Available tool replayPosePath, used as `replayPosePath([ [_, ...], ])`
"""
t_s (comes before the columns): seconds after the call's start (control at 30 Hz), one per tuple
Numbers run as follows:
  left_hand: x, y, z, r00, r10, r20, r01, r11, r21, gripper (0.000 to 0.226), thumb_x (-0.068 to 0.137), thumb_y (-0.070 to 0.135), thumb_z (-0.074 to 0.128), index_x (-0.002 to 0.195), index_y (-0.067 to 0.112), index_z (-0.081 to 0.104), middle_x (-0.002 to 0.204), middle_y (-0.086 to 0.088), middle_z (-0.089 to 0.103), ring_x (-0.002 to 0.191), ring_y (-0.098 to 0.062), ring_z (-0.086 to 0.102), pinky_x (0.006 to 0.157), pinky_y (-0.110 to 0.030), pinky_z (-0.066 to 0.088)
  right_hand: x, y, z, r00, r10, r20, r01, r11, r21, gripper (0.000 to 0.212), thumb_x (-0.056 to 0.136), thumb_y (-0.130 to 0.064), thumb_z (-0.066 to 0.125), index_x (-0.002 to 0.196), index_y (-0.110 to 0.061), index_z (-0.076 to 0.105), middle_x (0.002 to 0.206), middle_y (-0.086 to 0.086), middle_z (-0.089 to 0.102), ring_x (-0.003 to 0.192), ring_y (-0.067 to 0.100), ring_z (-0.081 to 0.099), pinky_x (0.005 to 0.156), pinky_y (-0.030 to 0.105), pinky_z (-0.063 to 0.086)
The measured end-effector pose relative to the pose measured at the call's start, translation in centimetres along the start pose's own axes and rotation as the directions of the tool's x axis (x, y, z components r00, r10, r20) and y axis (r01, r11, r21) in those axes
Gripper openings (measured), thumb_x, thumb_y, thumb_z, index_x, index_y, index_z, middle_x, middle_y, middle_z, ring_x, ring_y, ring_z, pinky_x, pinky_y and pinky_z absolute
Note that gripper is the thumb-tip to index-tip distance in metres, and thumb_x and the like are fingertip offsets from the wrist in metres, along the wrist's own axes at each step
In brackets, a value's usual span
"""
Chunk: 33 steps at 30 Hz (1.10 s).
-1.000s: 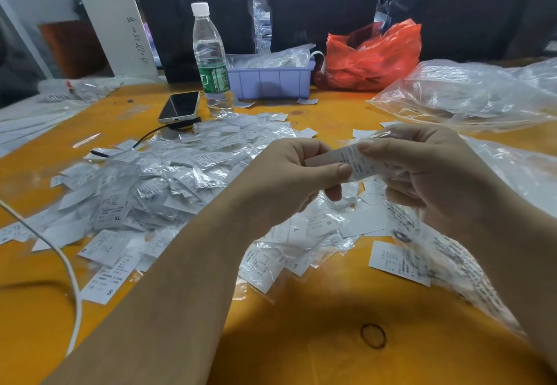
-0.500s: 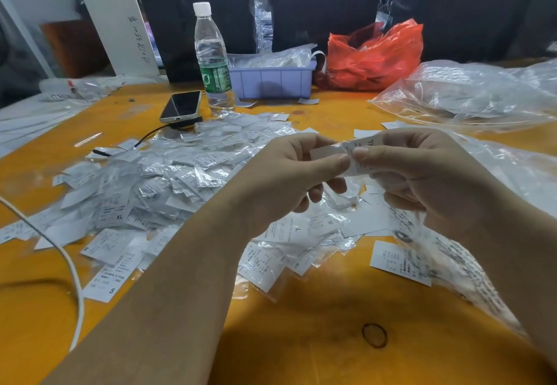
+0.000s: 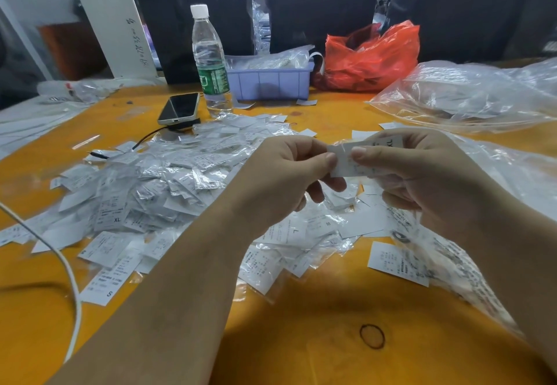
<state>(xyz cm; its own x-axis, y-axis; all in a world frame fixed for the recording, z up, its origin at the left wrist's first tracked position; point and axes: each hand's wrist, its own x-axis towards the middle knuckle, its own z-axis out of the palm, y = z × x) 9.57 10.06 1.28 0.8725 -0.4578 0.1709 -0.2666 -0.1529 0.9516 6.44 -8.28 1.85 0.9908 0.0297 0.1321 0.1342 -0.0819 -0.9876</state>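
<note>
While the left hand (image 3: 283, 173) and right hand (image 3: 422, 173) both pinch one white XL label (image 3: 366, 155) between thumb and fingers — held above the orange table (image 3: 301, 339) — the label pile (image 3: 150, 191) spreads left, a water bottle (image 3: 211, 62) stands far.

Garment-labelling packing workshop: orange surface (image 3: 316, 354) heaped with size labels (image 3: 144, 191) in clear sleeves, plastic bags (image 3: 470, 95), purple bin (image 3: 268, 83) of stock.
</note>
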Motion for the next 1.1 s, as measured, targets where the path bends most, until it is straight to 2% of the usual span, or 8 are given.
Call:
replayPosePath([
  [0.27,0.1,-0.1,0.2,1.0,-0.016,0.015,0.016,0.999,-0.038,0.018,0.099,0.009,0.051,0.098,0.002,0.068,0.07,-0.002,0.071,0.053,-0.009,0.055,0.043,-0.018,0.038,0.1,0.4,0.0,0.999,0.011,0.033,-0.01,0.999,-0.04,0.022,0.079,-0.016,0.07,0.086,0.005,0.065,0.06,0.009,0.036,0.042,0.01,0.025,0.035,0.018,0.023],
  [0.4,0.1,-0.1,0.4,0.999,-0.038,0.018,0.038,0.998,-0.048,0.018,0.097,0.022,0.057,0.096,0.008,0.067,0.069,0.0,0.069,0.054,-0.01,0.053,0.044,-0.019,0.036,0.0,0.2,-0.1,0.997,0.019,0.069,-0.015,0.998,-0.069,0.017,0.07,-0.024,0.072,0.063,-0.01,0.066,0.046,-0.001,0.04,0.037,0.008,0.026,0.035,0.017,0.024],
  [0.5,0.2,-0.2,0.5,0.999,-0.041,-0.009,0.041,0.999,0.002,0.017,0.094,0.026,0.062,0.085,0.012,0.064,0.066,0.001,0.066,0.053,-0.01,0.051,0.046,-0.018,0.036,0.0,0.3,-0.2,0.995,0.021,0.095,-0.009,0.991,-0.131,0.025,0.069,-0.03,0.074,0.064,-0.006,0.065,0.045,-0.001,0.037,0.037,0.009,0.025,0.036,0.018,0.023],
  [0.63,0.3,-0.4,0.5,0.996,-0.065,-0.065,0.066,0.998,0.012,0.018,0.094,0.016,0.061,0.077,0.011,0.061,0.06,0.001,0.063,0.049,-0.008,0.047,0.044,-0.014,0.036,0.1,0.0,-0.4,0.997,-0.038,0.073,0.046,0.992,-0.117,0.016,0.073,-0.025,0.072,0.071,-0.01,0.068,0.044,-0.008,0.045,0.035,0.007,0.027,0.035,0.018,0.023],
  [0.8,0.4,-0.5,0.8,0.989,-0.115,-0.091,0.122,0.99,0.072,0.014,0.091,0.014,0.059,0.088,0.001,0.064,0.057,0.004,0.062,0.047,-0.008,0.045,0.044,-0.017,0.037,-0.3,-0.5,-0.8,0.98,-0.198,-0.012,0.174,0.886,-0.43,0.01,0.082,-0.02,0.074,0.073,-0.015,0.072,0.057,0.002,0.058,0.049,0.012,0.046,0.049,0.026,0.036],
  [0.9,0.3,-0.7,1.2,0.99,-0.076,-0.12,0.101,0.971,0.218,0.012,0.091,0.023,0.061,0.088,0.013,0.066,0.06,0.007,0.065,0.051,-0.007,0.049,0.052,-0.025,0.042,-0.9,-1.1,-1.2,0.98,-0.2,0.013,0.166,0.775,-0.61,0.012,0.08,-0.026,0.075,0.07,-0.02,0.072,0.057,-0.008,0.062,0.048,0.003,0.049,0.048,0.02,0.038],
  [1.03,0.0,-0.6,2.0,0.989,0.011,-0.145,0.051,0.909,0.413,0.012,0.09,0.04,0.062,0.087,0.029,0.063,0.072,0.007,0.068,0.063,-0.003,0.061,0.057,-0.026,0.046,-2.1,-2.3,-3.2,0.974,-0.218,-0.053,0.111,0.677,-0.728,0.01,0.077,-0.03,0.074,0.069,-0.025,0.073,0.061,-0.005,0.065,0.045,0.006,0.054,0.04,0.019,0.038],
  [1.1,-0.2,-0.4,2.6,0.996,0.026,-0.088,0.011,0.921,0.39,0.015,0.09,0.042,0.064,0.099,0.031,0.061,0.08,0.004,0.069,0.075,-0.011,0.065,0.064,-0.03,0.051,-3.1,-3.0,-4.1,0.979,-0.198,-0.055,0.094,0.669,-0.738,0.006,0.074,-0.035,0.074,0.07,-0.031,0.074,0.061,-0.009,0.066,0.045,0.01,0.055,0.039,0.024,0.042],
])
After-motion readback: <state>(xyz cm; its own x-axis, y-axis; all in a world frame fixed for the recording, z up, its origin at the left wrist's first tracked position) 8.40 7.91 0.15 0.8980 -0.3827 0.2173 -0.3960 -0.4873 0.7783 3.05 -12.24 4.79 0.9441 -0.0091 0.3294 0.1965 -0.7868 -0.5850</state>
